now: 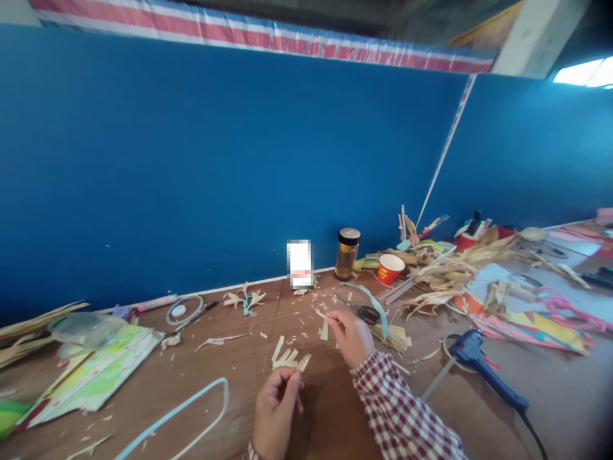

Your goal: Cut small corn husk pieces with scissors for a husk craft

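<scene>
My left hand [278,409] is low in the middle, its thumb and forefinger pinched on a short pale strip [304,362] that sticks up past the fingertips. Several similar cut husk strips [286,354] lie on the table just beyond it. Farther forward and to the right, my right hand [351,337] reaches over the table with its thumb and forefinger brought together. A thin pale sliver [321,314] shows at those fingertips. Scissors [368,313] with dark handles lie beyond my right hand, beside a pale blue ribbon [378,306].
A blue glue gun [488,368] lies at the right with its cord. Behind stand a lidded jar [347,255], a red paper cup [390,269] and a bright pixelated object [301,263]. Dried husks [460,268] pile up at the right; a painted sheet [105,370] lies left.
</scene>
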`<control>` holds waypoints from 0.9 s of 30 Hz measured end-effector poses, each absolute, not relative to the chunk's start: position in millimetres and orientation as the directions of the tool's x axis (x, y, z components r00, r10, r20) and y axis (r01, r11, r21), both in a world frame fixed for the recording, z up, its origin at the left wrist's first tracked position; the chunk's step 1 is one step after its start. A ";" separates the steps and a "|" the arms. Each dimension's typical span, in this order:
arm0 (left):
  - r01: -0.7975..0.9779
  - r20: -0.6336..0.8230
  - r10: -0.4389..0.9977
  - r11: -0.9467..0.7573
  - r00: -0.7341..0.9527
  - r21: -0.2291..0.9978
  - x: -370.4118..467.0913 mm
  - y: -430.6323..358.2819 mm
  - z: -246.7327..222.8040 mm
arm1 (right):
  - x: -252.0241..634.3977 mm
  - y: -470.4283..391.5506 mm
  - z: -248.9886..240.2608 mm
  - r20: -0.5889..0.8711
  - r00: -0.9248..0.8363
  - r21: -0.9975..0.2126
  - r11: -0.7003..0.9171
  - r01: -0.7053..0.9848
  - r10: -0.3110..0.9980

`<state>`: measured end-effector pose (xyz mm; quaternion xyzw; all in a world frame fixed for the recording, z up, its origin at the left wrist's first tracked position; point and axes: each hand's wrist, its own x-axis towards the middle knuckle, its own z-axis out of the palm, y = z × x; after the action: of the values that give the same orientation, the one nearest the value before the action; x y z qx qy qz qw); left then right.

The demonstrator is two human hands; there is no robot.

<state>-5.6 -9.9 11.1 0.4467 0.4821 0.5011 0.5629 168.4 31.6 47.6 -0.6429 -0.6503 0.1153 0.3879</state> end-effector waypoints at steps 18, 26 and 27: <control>-0.071 -0.110 0.993 0.113 0.045 0.991 -6.1 -4.4 14.2 | 117.0 5.3 41.5 0.196 -0.159 -0.720 0.252 0.646 0.968; -0.010 -0.047 0.985 0.049 0.165 0.999 -6.7 -13.3 17.8 | 169.9 33.2 43.8 0.253 0.116 -0.557 0.046 0.829 0.961; -0.005 -0.050 0.986 0.051 0.159 0.999 -5.9 -13.1 17.9 | 172.1 33.3 46.9 0.281 0.134 -0.584 0.059 0.810 0.950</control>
<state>-5.9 -13.1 17.9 0.5232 0.4687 0.4480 0.5531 172.1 33.3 46.9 -0.6777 -0.6492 0.1069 0.3284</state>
